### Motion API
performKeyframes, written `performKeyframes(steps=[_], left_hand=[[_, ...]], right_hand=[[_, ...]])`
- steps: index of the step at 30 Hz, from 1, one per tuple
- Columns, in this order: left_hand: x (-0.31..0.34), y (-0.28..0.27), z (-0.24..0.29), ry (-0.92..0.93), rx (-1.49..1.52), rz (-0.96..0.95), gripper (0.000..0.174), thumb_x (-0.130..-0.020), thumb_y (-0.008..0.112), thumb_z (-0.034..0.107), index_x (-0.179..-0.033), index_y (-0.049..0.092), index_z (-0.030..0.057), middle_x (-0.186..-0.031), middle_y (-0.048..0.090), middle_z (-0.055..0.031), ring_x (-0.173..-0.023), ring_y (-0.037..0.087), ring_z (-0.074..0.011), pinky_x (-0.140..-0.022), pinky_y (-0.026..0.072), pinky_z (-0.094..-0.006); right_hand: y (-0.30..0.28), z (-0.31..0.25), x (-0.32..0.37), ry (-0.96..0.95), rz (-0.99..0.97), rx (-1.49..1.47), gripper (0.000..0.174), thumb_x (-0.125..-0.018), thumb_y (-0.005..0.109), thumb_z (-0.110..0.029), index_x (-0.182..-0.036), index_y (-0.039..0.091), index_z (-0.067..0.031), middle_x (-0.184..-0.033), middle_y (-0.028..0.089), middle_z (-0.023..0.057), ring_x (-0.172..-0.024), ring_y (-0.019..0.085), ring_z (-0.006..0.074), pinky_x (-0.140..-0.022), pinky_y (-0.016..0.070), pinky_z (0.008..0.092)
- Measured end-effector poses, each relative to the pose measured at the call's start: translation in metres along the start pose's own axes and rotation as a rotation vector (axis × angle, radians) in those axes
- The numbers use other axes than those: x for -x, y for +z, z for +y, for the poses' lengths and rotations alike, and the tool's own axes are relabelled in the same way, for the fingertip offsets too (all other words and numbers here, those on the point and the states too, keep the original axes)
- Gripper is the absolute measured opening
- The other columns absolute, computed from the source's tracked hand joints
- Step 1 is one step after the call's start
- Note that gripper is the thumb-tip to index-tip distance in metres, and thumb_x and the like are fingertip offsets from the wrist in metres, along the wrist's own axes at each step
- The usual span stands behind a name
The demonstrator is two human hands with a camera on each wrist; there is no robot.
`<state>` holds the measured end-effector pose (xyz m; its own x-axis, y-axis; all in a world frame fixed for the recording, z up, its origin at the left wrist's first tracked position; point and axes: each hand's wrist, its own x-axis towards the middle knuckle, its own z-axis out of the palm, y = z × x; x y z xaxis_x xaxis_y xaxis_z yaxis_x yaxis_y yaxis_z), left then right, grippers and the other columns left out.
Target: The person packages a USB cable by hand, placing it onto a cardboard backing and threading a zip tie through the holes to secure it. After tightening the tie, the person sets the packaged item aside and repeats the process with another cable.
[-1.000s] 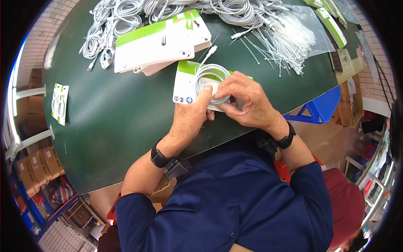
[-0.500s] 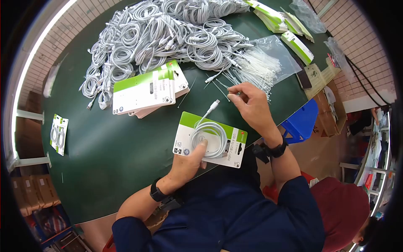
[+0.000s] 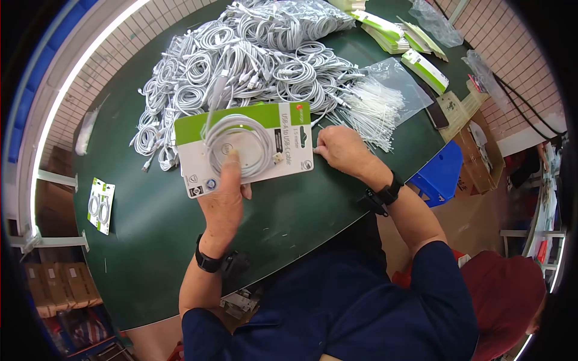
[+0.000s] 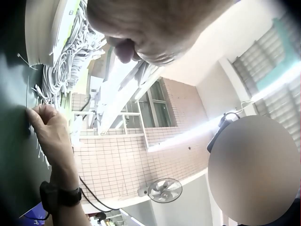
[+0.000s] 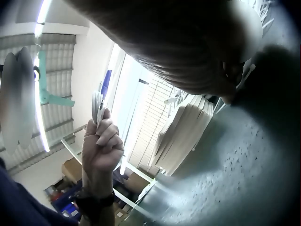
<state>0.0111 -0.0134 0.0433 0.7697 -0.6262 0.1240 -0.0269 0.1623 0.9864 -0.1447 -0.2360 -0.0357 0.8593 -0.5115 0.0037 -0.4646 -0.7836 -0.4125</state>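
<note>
My left hand (image 3: 224,207) holds up a green-and-white packaging card (image 3: 191,157) printed "USB-A to USB-C cable". Its thumb presses a coiled light-grey USB cable (image 3: 265,144) flat on the card, and one plug end sticks up past the top edge. To the right, my right hand (image 3: 349,153) is down at the tabletop, thumb and index together on a thin cable tie (image 4: 27,89). In the right wrist view, the tie's small head (image 5: 252,67) shows beside the fingertips. The held card covers a stack of cards (image 5: 183,132) in the head view.
A big heap of coiled grey cables (image 3: 241,54) spreads along the back of the green table (image 3: 271,222). White cable ties (image 3: 373,108) lie on a clear bag (image 3: 406,84). More cards (image 3: 424,69) sit at the back right, and a packed card (image 3: 100,206) at the left.
The right hand has left the coil, moved right, and come down to the table by the ties. The left hand has carried card and cable up and left, over the stack.
</note>
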Motion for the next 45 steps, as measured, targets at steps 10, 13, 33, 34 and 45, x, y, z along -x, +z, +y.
performKeyframes(steps=[10, 13, 33, 34, 45], left_hand=[[0.009, -0.019, -0.020, -0.002, -0.001, 0.044, 0.030, -0.101, 0.068, 0.011, -0.127, 0.058, -0.0003, -0.095, 0.067, -0.0072, -0.056, 0.055, -0.0089, -0.045, 0.0456, -0.0246], [0.031, -0.030, -0.030, -0.060, -0.172, -0.014, 0.022, -0.100, 0.070, 0.011, -0.118, 0.064, 0.0014, -0.092, 0.067, -0.0049, -0.056, 0.054, -0.0106, -0.050, 0.0483, -0.0270], [0.048, -0.023, -0.053, 0.927, -0.431, -0.590, 0.037, -0.078, 0.084, 0.008, -0.112, 0.073, -0.0038, -0.067, 0.061, -0.0046, -0.051, 0.057, -0.0160, -0.045, 0.0429, -0.0306], [0.048, -0.023, -0.052, 0.927, -0.430, -0.591, 0.037, -0.078, 0.084, 0.008, -0.112, 0.073, -0.0038, -0.067, 0.061, -0.0045, -0.051, 0.057, -0.0159, -0.044, 0.0429, -0.0305], [0.047, -0.021, -0.049, 0.985, -0.441, -0.613, 0.039, -0.074, 0.081, 0.006, -0.111, 0.073, -0.0041, -0.068, 0.060, -0.0032, -0.052, 0.058, -0.0145, -0.043, 0.0437, -0.0292]], right_hand=[[-0.027, -0.013, 0.036, 0.074, -0.036, -0.545, 0.018, -0.095, 0.074, -0.009, -0.105, 0.067, 0.0040, -0.089, 0.073, 0.0152, -0.074, 0.070, 0.0224, -0.070, 0.0562, 0.0347], [-0.029, -0.013, 0.039, 0.105, -0.001, -1.112, 0.015, -0.095, 0.074, -0.004, -0.108, 0.070, 0.0028, -0.089, 0.074, 0.0071, -0.072, 0.062, 0.0086, -0.065, 0.0499, 0.0240], [-0.041, -0.026, 0.050, -0.027, -0.078, -1.038, 0.026, -0.100, 0.066, 0.000, -0.123, 0.078, -0.0008, -0.102, 0.079, 0.0079, -0.093, 0.072, 0.0117, -0.083, 0.0573, 0.0245], [-0.039, -0.025, 0.050, -0.035, -0.074, -1.044, 0.026, -0.100, 0.066, 0.000, -0.123, 0.078, -0.0009, -0.102, 0.079, 0.0078, -0.093, 0.072, 0.0116, -0.083, 0.0572, 0.0247], [-0.035, -0.016, 0.042, -0.086, -0.008, -0.941, 0.015, -0.098, 0.075, -0.008, -0.107, 0.081, 0.0024, -0.099, 0.077, 0.0105, -0.081, 0.067, 0.0109, -0.070, 0.0521, 0.0230]])
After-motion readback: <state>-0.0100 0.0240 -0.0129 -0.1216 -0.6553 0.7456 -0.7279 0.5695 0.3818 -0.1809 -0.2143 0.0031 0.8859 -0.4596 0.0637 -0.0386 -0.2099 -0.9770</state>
